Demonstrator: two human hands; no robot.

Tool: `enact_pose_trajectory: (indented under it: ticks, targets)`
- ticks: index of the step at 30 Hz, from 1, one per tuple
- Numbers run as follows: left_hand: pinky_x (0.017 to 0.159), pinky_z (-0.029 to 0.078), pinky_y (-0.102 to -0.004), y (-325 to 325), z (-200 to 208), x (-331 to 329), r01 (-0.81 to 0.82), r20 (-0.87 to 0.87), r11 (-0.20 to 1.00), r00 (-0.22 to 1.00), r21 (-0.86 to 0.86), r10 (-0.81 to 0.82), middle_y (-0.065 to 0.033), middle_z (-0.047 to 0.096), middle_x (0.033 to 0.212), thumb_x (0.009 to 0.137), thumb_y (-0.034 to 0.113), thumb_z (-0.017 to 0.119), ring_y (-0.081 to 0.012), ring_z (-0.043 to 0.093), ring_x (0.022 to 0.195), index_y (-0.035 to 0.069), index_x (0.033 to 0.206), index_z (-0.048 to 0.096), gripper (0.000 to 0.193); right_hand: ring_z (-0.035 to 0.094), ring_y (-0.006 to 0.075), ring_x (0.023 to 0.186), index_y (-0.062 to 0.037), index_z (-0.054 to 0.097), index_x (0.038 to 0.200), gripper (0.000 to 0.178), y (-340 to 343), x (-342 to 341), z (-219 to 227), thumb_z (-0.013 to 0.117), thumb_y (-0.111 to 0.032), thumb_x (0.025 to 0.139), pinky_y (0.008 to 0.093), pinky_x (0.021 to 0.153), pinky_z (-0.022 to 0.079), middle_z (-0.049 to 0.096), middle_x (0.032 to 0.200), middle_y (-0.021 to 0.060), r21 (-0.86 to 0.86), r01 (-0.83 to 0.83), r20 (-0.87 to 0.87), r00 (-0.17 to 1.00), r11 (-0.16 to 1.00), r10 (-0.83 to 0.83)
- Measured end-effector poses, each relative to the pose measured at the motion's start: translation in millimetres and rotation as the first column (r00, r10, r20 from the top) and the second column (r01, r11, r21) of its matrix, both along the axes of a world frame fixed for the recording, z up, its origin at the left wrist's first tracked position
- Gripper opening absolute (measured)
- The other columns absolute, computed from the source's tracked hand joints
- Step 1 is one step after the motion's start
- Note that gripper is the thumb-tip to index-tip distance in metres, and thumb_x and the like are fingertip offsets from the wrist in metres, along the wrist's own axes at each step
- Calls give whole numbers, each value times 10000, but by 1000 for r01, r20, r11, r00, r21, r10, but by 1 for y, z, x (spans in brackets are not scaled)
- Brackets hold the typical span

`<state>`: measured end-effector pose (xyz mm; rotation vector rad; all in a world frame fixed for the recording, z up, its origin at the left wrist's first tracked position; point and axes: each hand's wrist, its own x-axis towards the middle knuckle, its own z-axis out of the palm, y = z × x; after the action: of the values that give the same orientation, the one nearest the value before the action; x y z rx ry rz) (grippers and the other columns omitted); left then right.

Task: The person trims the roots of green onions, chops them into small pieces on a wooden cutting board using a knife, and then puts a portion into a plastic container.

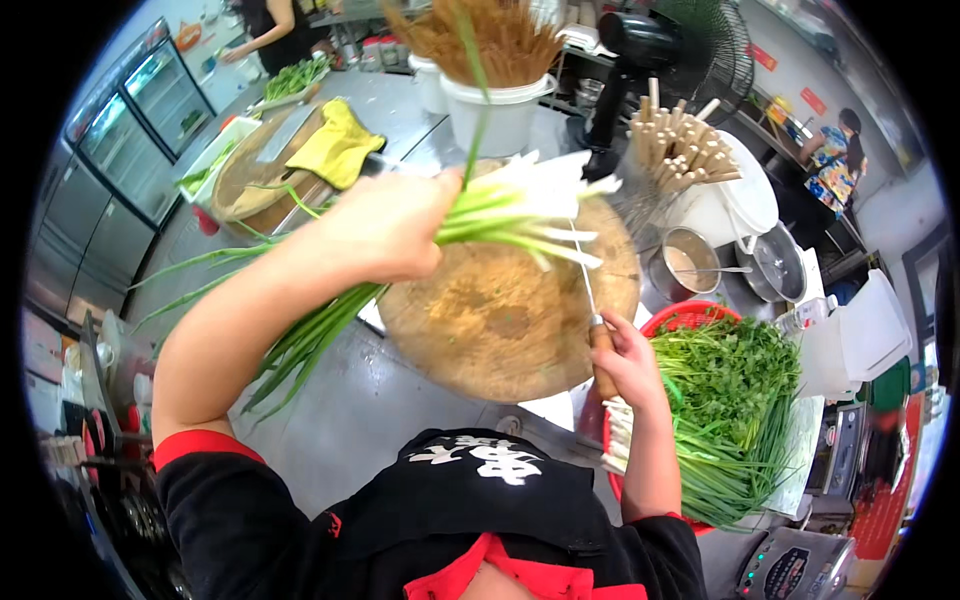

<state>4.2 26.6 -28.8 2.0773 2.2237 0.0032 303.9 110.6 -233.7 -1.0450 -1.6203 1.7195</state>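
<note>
My left hand (385, 228) grips a bunch of green onions (500, 212) and holds it up above a round wooden chopping board (500, 320). The white ends point right and the green tops trail down to the lower left. My right hand (625, 360) is closed around the wooden handle of a knife (585, 275), whose thin blade rises on edge beside the white ends at the board's right rim.
A red basket (690, 316) heaped with chives and leafy greens sits to the right. Behind the board stand white buckets of skewers (500, 115), a fan (690, 45), metal pots (775, 265) and a second board with a yellow cloth (335, 145). People stand at the far counter.
</note>
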Motion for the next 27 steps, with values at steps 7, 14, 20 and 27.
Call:
enact_pose_trajectory:
  ticks: [7,14,20,27]
  targets:
    - [630,529,-435,101,-33,37,150,-314,975,929,-167,-197,-151,652,839,710,71,628,-324,665,780,7,1007,507,327,625,204,677,-2,386,1385,696,26,80,0,623,-17,731,308,556,548,618,1052,215,-321,-37,-500,855,947,-136]
    - [613,530,-355,149,-47,94,273,-483,960,833,-67,-271,-104,628,906,791,113,636,-251,656,787,8,1087,498,343,601,219,648,14,423,1364,730,14,88,-4,691,-153,705,281,465,500,599,1036,227,-314,133,-484,829,940,-279]
    - [657,453,-378,138,-149,97,492,-376,840,840,228,-390,-110,605,921,776,197,597,-240,602,807,27,1121,531,391,599,222,630,13,409,1369,744,3,87,-13,680,-85,683,291,453,521,595,1038,242,-359,165,-482,810,919,-334]
    - [566,457,-372,112,-207,90,521,-92,848,853,94,-514,-84,633,792,789,174,585,-225,641,717,34,953,575,216,604,210,660,-23,418,1353,664,-14,72,-20,580,13,710,296,496,535,617,983,204,-343,369,-279,838,864,-468]
